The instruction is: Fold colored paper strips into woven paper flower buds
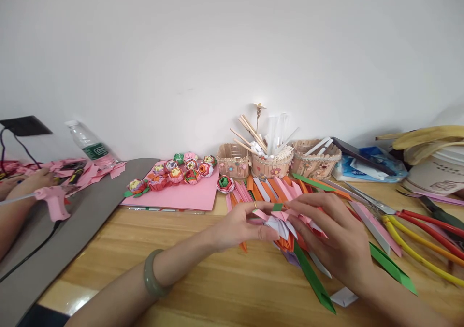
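Note:
Between my two hands is a bundle of folded paper strips [279,224], white, pink and orange, with a bit of green at its top. My left hand [243,228], below a green bangle [155,274], grips its left side between thumb and fingers. Curled over the right side is my right hand [335,235], its fingertips partly hidden behind the paper. A long green paper strip [315,278] slants down under the bundle to the wooden table. More folded strips [270,189] in pink, orange and white lie just behind my hands.
Several paper flowers [176,174] rest on a pink sheet [192,199]. Behind stand small decorated baskets [271,165] holding sticks. Scissors [409,213] and yellow-handled pliers [409,245] lie right. At left, another person's hand [34,184] is near a pink glue gun [53,203] and a bottle [89,143].

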{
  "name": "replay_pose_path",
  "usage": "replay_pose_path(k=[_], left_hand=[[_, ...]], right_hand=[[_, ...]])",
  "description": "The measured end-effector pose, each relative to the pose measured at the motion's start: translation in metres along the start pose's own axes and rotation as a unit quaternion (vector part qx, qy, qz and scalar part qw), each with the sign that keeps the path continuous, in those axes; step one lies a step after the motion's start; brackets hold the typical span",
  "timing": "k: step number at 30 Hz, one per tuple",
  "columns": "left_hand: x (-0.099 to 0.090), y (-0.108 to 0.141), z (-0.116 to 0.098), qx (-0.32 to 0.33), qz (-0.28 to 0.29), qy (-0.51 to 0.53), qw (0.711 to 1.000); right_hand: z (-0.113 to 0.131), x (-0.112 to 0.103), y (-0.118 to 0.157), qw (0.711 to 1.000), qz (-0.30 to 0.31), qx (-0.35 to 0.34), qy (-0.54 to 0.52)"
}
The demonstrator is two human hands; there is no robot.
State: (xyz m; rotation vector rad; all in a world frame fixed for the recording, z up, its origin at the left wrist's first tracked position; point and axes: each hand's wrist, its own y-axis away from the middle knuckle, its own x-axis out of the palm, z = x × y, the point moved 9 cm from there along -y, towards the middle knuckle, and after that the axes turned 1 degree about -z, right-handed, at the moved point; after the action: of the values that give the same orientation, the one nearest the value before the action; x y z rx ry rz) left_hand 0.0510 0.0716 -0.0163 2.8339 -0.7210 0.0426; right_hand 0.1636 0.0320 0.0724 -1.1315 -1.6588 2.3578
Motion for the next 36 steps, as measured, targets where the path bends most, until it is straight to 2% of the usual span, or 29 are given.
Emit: replay_pose_path(k=[2, 4, 7, 9, 12, 15, 19, 22, 28, 36], left_hand=[[-0.006, 0.002, -0.009, 0.025, -0.036, -0.039, 0.998], [-0.007, 0.004, -0.022, 0.074, -0.043, -0.08, 0.993], [-0.01, 0.007, -0.03, 0.122, -0.056, -0.111, 0.985], [-0.011, 0.006, -0.028, 0.122, -0.057, -0.104, 0.985], [-0.004, 0.004, -0.025, 0.13, -0.005, -0.087, 0.988], [0.002, 0.003, -0.023, 0.136, 0.023, -0.083, 0.987], [-0.003, 0.002, -0.026, 0.152, -0.03, -0.11, 0.982], [-0.004, 0.003, -0.029, 0.17, -0.058, -0.136, 0.974], [-0.004, 0.002, -0.026, 0.169, -0.077, -0.075, 0.98], [-0.004, 0.003, -0.022, 0.157, -0.096, -0.044, 0.982]], right_hand=[[-0.014, 0.0, -0.002, 0.995, 0.0, 0.094, -0.042], [-0.028, 0.014, 0.002, 0.969, 0.062, 0.206, -0.123], [-0.035, 0.041, 0.017, 0.895, 0.175, 0.328, -0.244], [-0.034, 0.049, 0.022, 0.853, 0.197, 0.37, -0.311], [-0.031, 0.054, 0.023, 0.814, 0.193, 0.392, -0.382], [-0.027, 0.056, 0.023, 0.805, 0.206, 0.397, -0.39], [-0.028, 0.059, 0.026, 0.799, 0.213, 0.415, -0.38], [-0.033, 0.065, 0.032, 0.776, 0.212, 0.445, -0.394], [-0.035, 0.073, 0.042, 0.719, 0.204, 0.489, -0.45], [-0.033, 0.075, 0.044, 0.691, 0.205, 0.504, -0.477]])
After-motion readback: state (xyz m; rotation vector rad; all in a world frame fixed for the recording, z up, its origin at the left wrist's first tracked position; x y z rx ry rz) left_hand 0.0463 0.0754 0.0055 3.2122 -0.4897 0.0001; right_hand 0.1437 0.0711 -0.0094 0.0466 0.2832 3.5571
